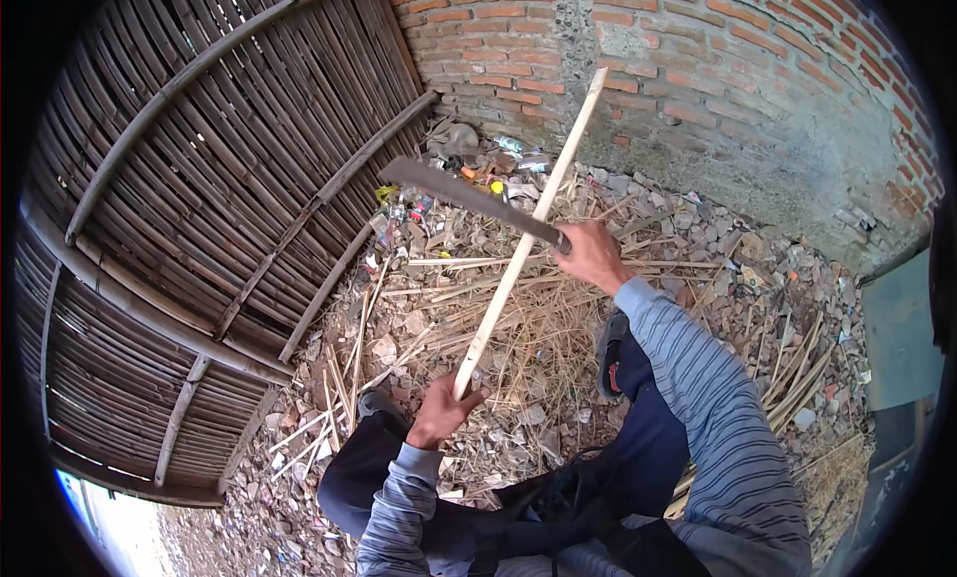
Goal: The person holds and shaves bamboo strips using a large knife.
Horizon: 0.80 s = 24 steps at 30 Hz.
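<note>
My left hand [442, 410] is closed round the near end of a long pale strip of split bamboo [504, 288], which slants up and away to the right. In my right hand [592, 255] is the handle of a machete [469, 200], its dark broad blade pointing to the far left. The blade crosses over the strip near its middle; whether the edge touches it I cannot tell. Both hands are off the ground, in front of my bent knees. Fingers of the right hand are partly hidden behind the handle.
Pale shavings and thin strips [538, 328] lie on stony, rubble-strewn ground between my feet. More split strips [802, 373] are piled at the right. A slatted bamboo wall [229, 148] stands left, a brick wall [698, 69] ahead, with litter [498, 173] at its foot.
</note>
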{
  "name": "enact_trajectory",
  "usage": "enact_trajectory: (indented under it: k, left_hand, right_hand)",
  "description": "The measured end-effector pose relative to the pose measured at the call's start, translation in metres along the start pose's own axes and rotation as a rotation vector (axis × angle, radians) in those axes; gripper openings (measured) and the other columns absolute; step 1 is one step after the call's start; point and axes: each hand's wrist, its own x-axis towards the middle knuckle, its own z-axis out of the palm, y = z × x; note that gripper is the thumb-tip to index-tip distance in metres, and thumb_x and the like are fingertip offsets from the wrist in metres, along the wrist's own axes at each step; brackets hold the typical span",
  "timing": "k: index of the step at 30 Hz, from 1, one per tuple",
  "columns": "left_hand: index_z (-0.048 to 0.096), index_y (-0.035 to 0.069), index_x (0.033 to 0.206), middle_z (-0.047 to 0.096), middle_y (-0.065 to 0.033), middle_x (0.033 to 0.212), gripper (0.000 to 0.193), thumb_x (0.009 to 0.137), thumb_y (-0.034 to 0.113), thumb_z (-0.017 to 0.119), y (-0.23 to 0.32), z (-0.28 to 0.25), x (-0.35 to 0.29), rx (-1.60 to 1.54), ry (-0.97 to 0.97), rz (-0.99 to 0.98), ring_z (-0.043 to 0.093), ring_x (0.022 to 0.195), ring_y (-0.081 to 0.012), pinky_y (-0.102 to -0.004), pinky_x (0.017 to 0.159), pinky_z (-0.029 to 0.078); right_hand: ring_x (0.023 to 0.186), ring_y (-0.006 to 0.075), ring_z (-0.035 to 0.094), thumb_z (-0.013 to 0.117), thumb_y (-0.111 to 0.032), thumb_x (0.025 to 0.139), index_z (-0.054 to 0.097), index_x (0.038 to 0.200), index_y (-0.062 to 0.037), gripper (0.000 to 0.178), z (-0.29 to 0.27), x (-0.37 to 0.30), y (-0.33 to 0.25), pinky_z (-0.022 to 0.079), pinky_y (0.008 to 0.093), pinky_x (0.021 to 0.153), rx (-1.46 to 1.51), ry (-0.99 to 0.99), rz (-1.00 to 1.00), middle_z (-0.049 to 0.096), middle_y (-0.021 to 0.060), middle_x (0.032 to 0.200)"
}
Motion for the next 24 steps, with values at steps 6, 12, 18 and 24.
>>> enact_trajectory:
  k: [6,12,18,24]
  left_hand:
    - [0.057,0.004,0.078,0.045,0.0058,0.061,0.031,0.093,0.015,0.082,-0.018,0.005,0.001,-0.034,0.043,0.082,0.039,0.055,-0.0054,-0.0293,0.048,0.032]
    - [0.051,0.005,0.07,0.043,0.0059,0.06,0.04,0.093,0.015,0.082,-0.045,0.002,-0.012,-0.054,0.06,0.048,0.038,0.056,-0.0052,-0.0294,0.049,0.032]
    - [0.043,0.011,0.067,0.041,0.0068,0.058,0.046,0.09,0.007,0.083,-0.033,0.009,-0.009,-0.067,0.069,0.002,0.036,0.055,-0.0044,-0.0284,0.048,0.03]
    - [0.047,0.009,0.066,0.044,0.0064,0.057,0.044,0.09,0.009,0.084,-0.055,-0.001,-0.011,-0.013,0.042,0.099,0.038,0.054,-0.0045,-0.0281,0.049,0.031]
  right_hand:
    - [0.052,0.0236,0.067,0.077,-0.018,0.081,0.077,0.102,-0.009,0.024,-0.002,-0.002,0.002,0.057,0.0395,0.055,-0.092,-0.048,-0.135,0.072,0.0104,0.068]
    - [0.065,0.0332,0.072,0.079,-0.021,0.081,0.078,0.108,-0.0088,0.029,-0.025,0.008,0.048,0.059,0.046,0.066,-0.138,0.168,0.04,0.072,0.0143,0.072]
    - [0.059,0.0294,0.071,0.078,-0.018,0.078,0.076,0.104,-0.0096,0.027,-0.002,-0.002,0.018,0.059,0.0443,0.061,-0.016,0.024,-0.066,0.072,0.0136,0.07]
    - [0.059,0.0304,0.072,0.077,-0.014,0.078,0.077,0.098,-0.0095,0.021,0.001,0.015,0.022,0.06,0.0452,0.064,-0.043,-0.116,-0.09,0.073,0.0141,0.072]
